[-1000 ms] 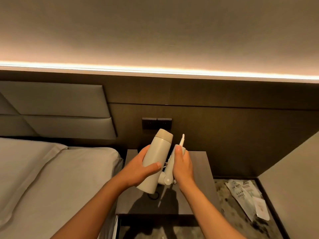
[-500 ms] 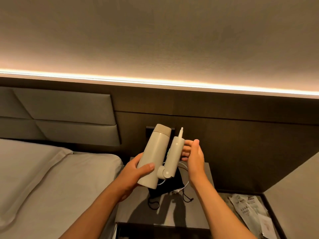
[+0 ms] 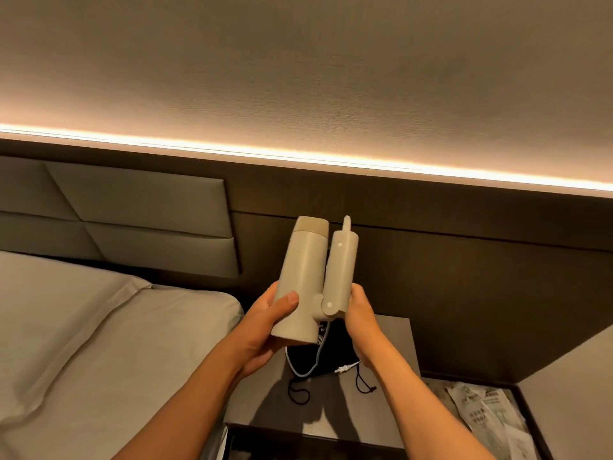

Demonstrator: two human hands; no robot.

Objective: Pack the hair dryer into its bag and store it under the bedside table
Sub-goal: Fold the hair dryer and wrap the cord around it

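A cream hair dryer [image 3: 303,277] is held upright in the air, its handle folded up alongside the barrel. My left hand [image 3: 268,323] grips the lower barrel. My right hand [image 3: 360,313] holds the folded handle near the hinge. The dryer's pale cord [image 3: 318,356] hangs down from the hinge, its plug resting on a black drawstring bag [image 3: 335,353]. The bag lies flat on the grey bedside table [image 3: 391,353] directly under the dryer, with its drawstrings trailing toward the front.
A bed with white sheets [image 3: 99,343] lies left of the table, below a padded headboard [image 3: 132,214]. A dark wall panel rises behind. Plastic-wrapped packets [image 3: 487,413] lie on the floor at the right, beside a light surface [image 3: 570,403].
Both hands have lifted the dryer higher, uncovering the bag and plug on the table. My right hand slid from the handle's upper part down to its hinge end.
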